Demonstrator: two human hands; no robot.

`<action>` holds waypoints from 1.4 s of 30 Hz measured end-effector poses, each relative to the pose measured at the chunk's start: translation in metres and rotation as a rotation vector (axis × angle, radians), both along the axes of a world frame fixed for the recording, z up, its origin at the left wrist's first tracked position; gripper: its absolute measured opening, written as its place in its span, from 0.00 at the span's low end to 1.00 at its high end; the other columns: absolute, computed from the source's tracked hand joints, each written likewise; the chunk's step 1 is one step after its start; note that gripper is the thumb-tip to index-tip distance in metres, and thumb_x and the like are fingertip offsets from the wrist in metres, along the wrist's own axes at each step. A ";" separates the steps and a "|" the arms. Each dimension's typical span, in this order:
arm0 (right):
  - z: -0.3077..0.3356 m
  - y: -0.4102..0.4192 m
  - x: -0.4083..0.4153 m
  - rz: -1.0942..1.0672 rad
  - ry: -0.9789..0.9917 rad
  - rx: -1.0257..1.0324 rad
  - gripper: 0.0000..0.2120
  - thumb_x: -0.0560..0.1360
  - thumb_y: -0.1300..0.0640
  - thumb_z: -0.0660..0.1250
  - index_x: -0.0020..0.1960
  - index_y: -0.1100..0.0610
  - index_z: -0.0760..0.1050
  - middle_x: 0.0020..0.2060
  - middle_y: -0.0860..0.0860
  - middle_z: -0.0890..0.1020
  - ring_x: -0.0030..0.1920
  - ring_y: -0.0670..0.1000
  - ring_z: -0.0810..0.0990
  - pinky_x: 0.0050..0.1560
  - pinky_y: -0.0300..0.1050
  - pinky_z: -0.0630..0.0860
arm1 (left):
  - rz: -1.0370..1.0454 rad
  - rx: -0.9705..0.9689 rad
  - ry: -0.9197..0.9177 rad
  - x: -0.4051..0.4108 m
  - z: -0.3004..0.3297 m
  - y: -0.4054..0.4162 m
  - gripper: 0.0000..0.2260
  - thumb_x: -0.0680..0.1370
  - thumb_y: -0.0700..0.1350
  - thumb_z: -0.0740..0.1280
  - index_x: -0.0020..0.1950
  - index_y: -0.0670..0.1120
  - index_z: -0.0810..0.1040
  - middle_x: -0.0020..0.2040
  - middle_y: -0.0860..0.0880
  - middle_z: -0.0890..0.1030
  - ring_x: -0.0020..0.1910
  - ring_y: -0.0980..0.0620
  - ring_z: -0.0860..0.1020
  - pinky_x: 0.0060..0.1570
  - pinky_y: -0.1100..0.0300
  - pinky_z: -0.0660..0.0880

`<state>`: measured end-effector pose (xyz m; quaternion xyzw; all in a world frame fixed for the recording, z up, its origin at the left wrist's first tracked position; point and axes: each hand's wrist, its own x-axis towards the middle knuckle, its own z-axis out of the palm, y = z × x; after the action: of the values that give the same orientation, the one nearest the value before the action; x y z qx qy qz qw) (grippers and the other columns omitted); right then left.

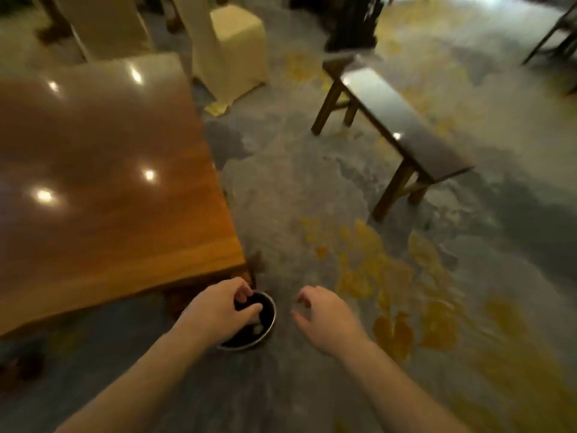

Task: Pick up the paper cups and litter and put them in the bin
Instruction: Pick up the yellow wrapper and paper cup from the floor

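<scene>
The fingers [249,307] of the left hand [218,310] curl down over the rim of the bin [271,317] and dip into its dark mouth; whether they are pinching anything or have let go I cannot tell, since the picture is blurred there. A small pale scrap [258,329] shows inside the bin just below those fingers — likely a piece of the litter, though too smeared to name. The right hand [324,317] hovers just beside the bin, fingers loosely spread and holding nothing. The bin stands on the patterned carpet [312,198] near the corner of the glossy wooden worktop [109,167], which shows no cups on the part in view. A dark bench [402,123] and covered chairs [231,45] stand well apart, farther back. From here the risk seems to be at the rim: the bin looks small and light, so a hand drawn out carelessly could catch the edge and tip it, spilling what is inside onto the carpet — and any scrap clinging to the fingers could come back out with them.
</scene>
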<state>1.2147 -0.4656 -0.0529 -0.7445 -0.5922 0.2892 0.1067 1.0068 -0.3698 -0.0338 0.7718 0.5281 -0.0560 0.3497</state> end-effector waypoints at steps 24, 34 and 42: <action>0.132 0.342 0.221 0.249 -0.222 0.030 0.14 0.75 0.38 0.65 0.57 0.42 0.75 0.46 0.39 0.74 0.47 0.42 0.75 0.42 0.39 0.73 | 0.145 0.073 -0.108 0.165 0.093 0.327 0.13 0.73 0.62 0.71 0.55 0.61 0.75 0.48 0.61 0.78 0.45 0.62 0.77 0.46 0.62 0.75; 0.116 0.569 0.275 0.409 -0.149 0.039 0.14 0.76 0.39 0.65 0.59 0.44 0.75 0.51 0.42 0.78 0.51 0.44 0.77 0.49 0.40 0.77 | 0.227 0.096 0.035 0.208 0.095 0.488 0.16 0.75 0.61 0.69 0.59 0.56 0.76 0.52 0.56 0.80 0.49 0.58 0.77 0.51 0.60 0.75; 0.091 0.804 0.298 0.623 -0.124 0.037 0.15 0.76 0.42 0.66 0.58 0.48 0.77 0.52 0.47 0.79 0.54 0.50 0.79 0.53 0.47 0.78 | 0.450 0.051 0.158 0.245 0.098 0.663 0.11 0.78 0.57 0.67 0.59 0.56 0.76 0.53 0.55 0.80 0.50 0.57 0.77 0.55 0.56 0.77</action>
<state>1.5127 0.3388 0.0382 -0.5416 -0.8022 0.2511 -0.0097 1.2513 0.2930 0.0646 0.6364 0.7138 -0.0232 0.2914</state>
